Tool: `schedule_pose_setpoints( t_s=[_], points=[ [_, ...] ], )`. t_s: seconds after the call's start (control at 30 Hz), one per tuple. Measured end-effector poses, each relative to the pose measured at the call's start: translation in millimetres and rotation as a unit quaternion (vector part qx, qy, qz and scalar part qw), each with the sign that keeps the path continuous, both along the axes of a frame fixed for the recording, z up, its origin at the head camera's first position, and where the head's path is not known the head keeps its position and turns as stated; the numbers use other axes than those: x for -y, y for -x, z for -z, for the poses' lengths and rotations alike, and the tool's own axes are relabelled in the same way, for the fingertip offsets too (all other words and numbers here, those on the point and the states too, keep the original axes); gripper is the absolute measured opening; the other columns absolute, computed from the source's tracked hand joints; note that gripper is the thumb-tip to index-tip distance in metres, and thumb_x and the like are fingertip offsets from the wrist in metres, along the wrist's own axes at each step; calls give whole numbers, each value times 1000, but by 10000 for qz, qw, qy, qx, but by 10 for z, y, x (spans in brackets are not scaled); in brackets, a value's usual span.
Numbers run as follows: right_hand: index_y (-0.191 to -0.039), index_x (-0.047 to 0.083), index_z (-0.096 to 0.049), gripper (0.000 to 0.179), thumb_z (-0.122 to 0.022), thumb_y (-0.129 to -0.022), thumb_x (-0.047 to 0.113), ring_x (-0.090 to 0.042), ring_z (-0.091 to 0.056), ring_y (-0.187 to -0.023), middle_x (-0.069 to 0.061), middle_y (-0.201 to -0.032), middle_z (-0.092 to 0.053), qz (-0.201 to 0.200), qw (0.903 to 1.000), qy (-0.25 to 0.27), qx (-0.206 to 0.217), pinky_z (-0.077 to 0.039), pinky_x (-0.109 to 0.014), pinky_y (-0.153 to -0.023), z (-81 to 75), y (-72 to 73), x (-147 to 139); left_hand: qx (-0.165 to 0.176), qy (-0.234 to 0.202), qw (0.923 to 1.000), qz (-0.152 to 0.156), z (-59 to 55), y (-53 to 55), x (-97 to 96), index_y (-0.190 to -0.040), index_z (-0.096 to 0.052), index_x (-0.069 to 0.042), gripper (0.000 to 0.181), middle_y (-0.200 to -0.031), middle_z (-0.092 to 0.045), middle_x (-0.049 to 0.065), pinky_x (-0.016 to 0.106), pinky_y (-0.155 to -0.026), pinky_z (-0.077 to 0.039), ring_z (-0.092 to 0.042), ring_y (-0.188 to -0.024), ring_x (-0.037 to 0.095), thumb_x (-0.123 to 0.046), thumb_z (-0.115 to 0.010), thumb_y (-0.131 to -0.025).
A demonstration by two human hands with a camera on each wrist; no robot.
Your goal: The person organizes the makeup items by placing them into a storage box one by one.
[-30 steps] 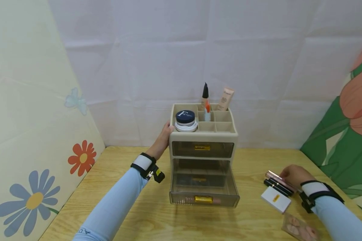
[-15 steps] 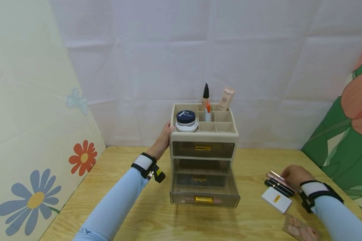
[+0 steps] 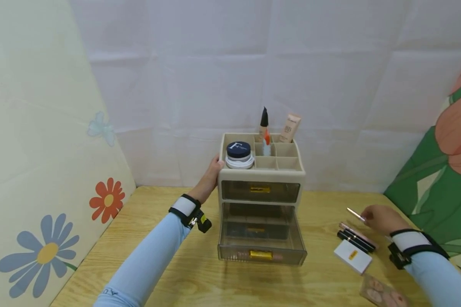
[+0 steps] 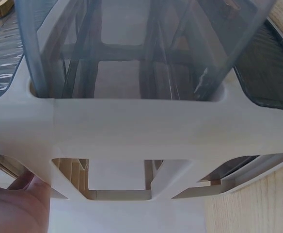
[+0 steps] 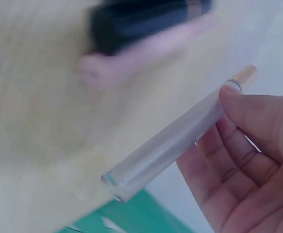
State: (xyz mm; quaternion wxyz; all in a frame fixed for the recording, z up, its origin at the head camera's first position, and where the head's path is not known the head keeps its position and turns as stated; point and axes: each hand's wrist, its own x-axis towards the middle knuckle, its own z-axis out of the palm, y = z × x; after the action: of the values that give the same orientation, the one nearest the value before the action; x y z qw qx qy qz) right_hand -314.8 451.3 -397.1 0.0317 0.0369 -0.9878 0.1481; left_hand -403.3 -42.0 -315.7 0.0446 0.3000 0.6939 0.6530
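Observation:
My left hand (image 3: pixel 209 177) holds the upper left side of a beige makeup organizer (image 3: pixel 261 172), thumb at the top edge. In the left wrist view, the hand (image 4: pixel 20 201) is at the organizer's side frame. Its lower drawer (image 3: pixel 262 251) is pulled out, with small items showing through the smoky front; the upper drawer (image 3: pixel 259 192) is closed. My right hand (image 3: pixel 384 218) pinches a slim cosmetic tube (image 5: pixel 168 143), pale with a gold end, between thumb and fingers above the table. Below it lie a pink tube (image 3: pixel 359 236) and black tubes (image 3: pixel 355 241).
A white box (image 3: pixel 352 256) and a palette (image 3: pixel 382 292) lie at the front right. The organizer's top holds a navy-lidded jar (image 3: pixel 238 149) on a white compact, a black-capped bottle (image 3: pixel 264 117), an orange-tipped item (image 3: pixel 266 145) and a BB cream tube (image 3: pixel 290 128).
My right hand has lifted the slim cosmetic tube away from the row of tubes on the table. My left hand keeps its hold on the organizer.

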Motion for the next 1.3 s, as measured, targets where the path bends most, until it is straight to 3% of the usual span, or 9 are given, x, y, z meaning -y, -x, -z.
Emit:
schedule_pose_setpoints(
  t_s=[0.33, 0.7, 1.03, 1.3],
  points=[
    [-96, -7, -68, 13, -65, -88, 2, -33, -64, -80, -12, -87, -67, -821, 9941, -123, -691, -51, -49, -68, -611, -206, 471, 19, -77, 9999, 77, -14, 49, 3, -154, -8, -14, 65, -153, -18, 14, 54, -109, -23, -24, -135, 30, -42, -29, -99],
    [-104, 0, -71, 18, -68, -87, 6, -24, -65, -81, -6, -92, -69, -1344, 9840, -296, -1128, -53, -43, -68, -1068, -495, 1028, -18, -159, 9998, 103, -22, 34, 3, -154, -9, -14, 63, -152, -20, 15, 54, -108, -24, -26, -134, 29, -39, -27, -99],
    [-104, 8, -73, 20, -74, -84, 5, -13, -65, -78, 5, -90, -69, -1997, 9657, -220, -1642, -53, -31, -64, -1362, -727, 1562, -60, -116, 9999, 64, -17, 15, -4, -153, -10, -14, 66, -152, -21, 14, 54, -108, -24, -27, -133, 30, -43, -29, -97],
    [-103, 16, -72, 18, -71, -87, 8, -6, -63, -83, 12, -94, -67, -2506, 9577, -135, -1407, -53, -29, -68, -1505, -820, 2060, -55, -344, 9993, 167, -30, 10, -9, -153, -12, -10, 63, -150, -23, 16, 49, -106, -27, -29, -130, 28, -36, -29, -98]
  ],
)
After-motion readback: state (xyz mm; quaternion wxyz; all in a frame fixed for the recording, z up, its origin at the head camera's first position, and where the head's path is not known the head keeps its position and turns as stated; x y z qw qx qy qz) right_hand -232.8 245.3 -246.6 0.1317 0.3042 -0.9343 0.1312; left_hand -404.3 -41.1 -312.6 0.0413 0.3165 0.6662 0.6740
